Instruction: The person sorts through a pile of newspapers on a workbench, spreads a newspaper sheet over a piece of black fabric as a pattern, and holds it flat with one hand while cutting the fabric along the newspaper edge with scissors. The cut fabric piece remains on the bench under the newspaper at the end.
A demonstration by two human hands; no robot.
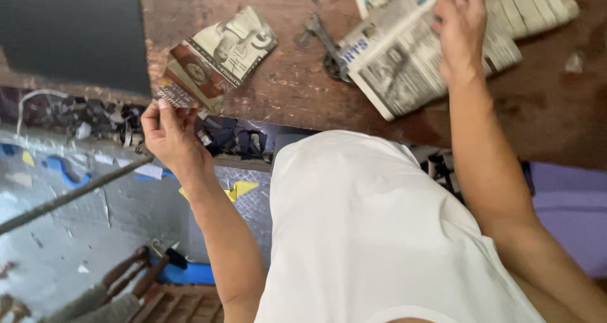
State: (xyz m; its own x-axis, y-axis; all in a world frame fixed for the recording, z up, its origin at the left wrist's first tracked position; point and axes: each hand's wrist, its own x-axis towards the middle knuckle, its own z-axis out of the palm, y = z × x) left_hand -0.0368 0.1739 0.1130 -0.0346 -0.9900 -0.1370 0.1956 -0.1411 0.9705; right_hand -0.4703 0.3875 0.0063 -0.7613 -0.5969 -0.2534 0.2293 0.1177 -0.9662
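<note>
My left hand (169,132) pinches the near corner of a folded printed paper sheet (218,56) that lies at the front left edge of a worn brown wooden table (284,89). My right hand (460,32) rests with fingers spread on a stack of folded newspapers (404,63) at the table's far right. A dark metal spanner (325,44) lies on the wood between the two papers, its end partly under the newspapers.
Below the table edge sits a pile of dark straps and scraps (231,136). A thin rod (69,196) slants over the grey floor at left. Yellow paper bits (237,189) and wooden tool handles (129,275) lie on the floor.
</note>
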